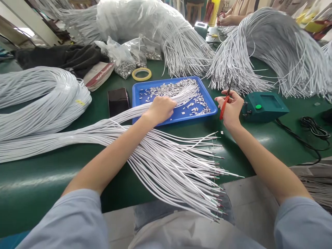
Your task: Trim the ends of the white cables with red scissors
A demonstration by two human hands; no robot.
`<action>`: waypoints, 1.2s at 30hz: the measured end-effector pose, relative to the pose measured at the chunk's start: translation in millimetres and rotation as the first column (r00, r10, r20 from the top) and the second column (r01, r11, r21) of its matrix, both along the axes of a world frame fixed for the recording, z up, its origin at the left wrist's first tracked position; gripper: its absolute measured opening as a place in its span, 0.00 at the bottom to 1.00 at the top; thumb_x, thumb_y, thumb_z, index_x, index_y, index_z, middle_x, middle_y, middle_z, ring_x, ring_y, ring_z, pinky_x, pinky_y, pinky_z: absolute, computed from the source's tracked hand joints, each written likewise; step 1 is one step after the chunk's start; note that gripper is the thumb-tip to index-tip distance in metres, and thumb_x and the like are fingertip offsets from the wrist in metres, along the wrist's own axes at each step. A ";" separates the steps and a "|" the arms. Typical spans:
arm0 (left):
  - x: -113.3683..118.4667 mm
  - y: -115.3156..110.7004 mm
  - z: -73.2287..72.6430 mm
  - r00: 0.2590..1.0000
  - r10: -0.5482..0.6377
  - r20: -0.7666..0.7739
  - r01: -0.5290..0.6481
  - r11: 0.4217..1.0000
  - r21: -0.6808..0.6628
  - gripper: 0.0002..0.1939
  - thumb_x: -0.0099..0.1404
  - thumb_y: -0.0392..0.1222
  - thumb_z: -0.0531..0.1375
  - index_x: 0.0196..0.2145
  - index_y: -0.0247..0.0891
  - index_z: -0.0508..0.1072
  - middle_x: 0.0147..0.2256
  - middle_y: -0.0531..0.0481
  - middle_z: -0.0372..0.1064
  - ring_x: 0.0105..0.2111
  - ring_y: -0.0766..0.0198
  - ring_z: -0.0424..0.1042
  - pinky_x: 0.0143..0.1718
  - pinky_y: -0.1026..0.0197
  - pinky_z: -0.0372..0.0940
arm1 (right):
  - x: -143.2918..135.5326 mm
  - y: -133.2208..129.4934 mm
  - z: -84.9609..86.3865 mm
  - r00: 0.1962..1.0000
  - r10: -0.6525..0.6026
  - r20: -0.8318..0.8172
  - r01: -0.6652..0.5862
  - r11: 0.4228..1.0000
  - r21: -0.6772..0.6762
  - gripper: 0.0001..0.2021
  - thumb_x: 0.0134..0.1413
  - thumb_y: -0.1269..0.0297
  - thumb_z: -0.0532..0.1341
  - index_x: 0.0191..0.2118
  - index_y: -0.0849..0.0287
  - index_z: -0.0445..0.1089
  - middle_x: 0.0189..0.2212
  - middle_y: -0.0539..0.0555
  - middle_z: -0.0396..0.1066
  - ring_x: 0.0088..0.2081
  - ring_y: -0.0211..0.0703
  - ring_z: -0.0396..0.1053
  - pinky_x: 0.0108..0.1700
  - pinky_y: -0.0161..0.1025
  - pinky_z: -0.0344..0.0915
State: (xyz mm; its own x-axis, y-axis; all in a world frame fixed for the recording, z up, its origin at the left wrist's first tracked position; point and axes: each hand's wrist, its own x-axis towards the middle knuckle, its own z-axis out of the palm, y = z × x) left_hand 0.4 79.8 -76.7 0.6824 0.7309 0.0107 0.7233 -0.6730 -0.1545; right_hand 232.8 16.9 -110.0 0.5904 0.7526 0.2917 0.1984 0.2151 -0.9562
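My left hand (161,110) is closed round a bundle of white cables (185,95), whose ends lie over a blue tray (175,119). Small silvery metal pieces (166,89) are scattered in that tray, mostly toward its back and right. In my right hand (232,109) is a pair of scissors (224,108) with red handles, blades pointing up and away, just right of the tray. More white cables (171,162) fan out under my left forearm toward the table's front edge, their tips stripped to thin coloured wires.
Coiled cables (41,100) lie at left beside a black phone (118,102). Yellow tape (141,74) and bags of metal pieces (124,65) are behind the tray. A green machine (266,106) with a cord stands right, before a large cable bundle (275,45). Another person's hand (228,20) shows far back.
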 end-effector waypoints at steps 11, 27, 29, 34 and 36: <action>2.6 1.5 -1.8 0.849 0.046 0.527 0.011 0.995 -0.104 0.13 0.62 0.37 0.54 0.34 0.30 0.78 0.35 0.43 0.73 0.35 0.59 0.72 0.39 0.58 0.66 | 0.5 1.4 -1.8 1.000 0.005 -0.005 -0.005 1.000 -0.010 0.08 0.39 0.69 0.61 0.31 0.53 0.67 0.19 0.43 0.68 0.20 0.34 0.64 0.26 0.36 0.65; 14.4 -15.1 9.9 0.625 0.135 0.769 0.118 0.957 -0.264 0.09 0.62 0.37 0.55 0.27 0.33 0.72 0.24 0.50 0.68 0.25 0.68 0.63 0.29 0.63 0.59 | 0.0 0.2 -0.7 1.000 0.017 0.016 -0.016 1.000 -0.019 0.07 0.42 0.68 0.62 0.31 0.54 0.65 0.22 0.45 0.70 0.19 0.32 0.60 0.20 0.33 0.56; 19.3 -26.9 15.7 0.547 0.134 0.826 0.299 0.890 -0.343 0.09 0.62 0.38 0.57 0.25 0.33 0.71 0.23 0.52 0.66 0.23 0.71 0.62 0.27 0.66 0.59 | -0.5 0.1 -0.4 1.000 0.012 0.010 -0.012 1.000 -0.019 0.07 0.41 0.69 0.61 0.31 0.54 0.66 0.22 0.45 0.70 0.18 0.32 0.60 0.20 0.33 0.56; 29.8 -72.7 23.3 0.522 0.286 0.804 0.683 0.424 -0.595 0.07 0.62 0.39 0.60 0.31 0.32 0.74 0.21 0.55 0.65 0.17 0.76 0.61 0.19 0.71 0.59 | -2.4 0.1 0.4 1.000 0.028 0.001 -0.028 1.000 0.002 0.08 0.41 0.72 0.60 0.31 0.55 0.66 0.19 0.44 0.67 0.19 0.32 0.61 0.25 0.34 0.63; 31.7 -83.3 20.6 0.561 0.357 0.747 0.729 0.214 -0.650 0.10 0.62 0.44 0.61 0.35 0.32 0.75 0.20 0.55 0.65 0.15 0.77 0.62 0.16 0.72 0.59 | -4.3 -0.9 1.7 0.999 0.051 0.008 -0.051 0.999 0.011 0.08 0.41 0.73 0.60 0.31 0.55 0.66 0.19 0.43 0.66 0.18 0.31 0.60 0.25 0.33 0.62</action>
State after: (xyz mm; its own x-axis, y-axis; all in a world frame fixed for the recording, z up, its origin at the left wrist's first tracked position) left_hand 32.2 -3.4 -56.1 0.9116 0.4097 0.0332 -0.0244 -0.0268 0.9993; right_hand 228.6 15.9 -108.3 0.5488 0.7786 0.3045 0.1943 0.2355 -0.9523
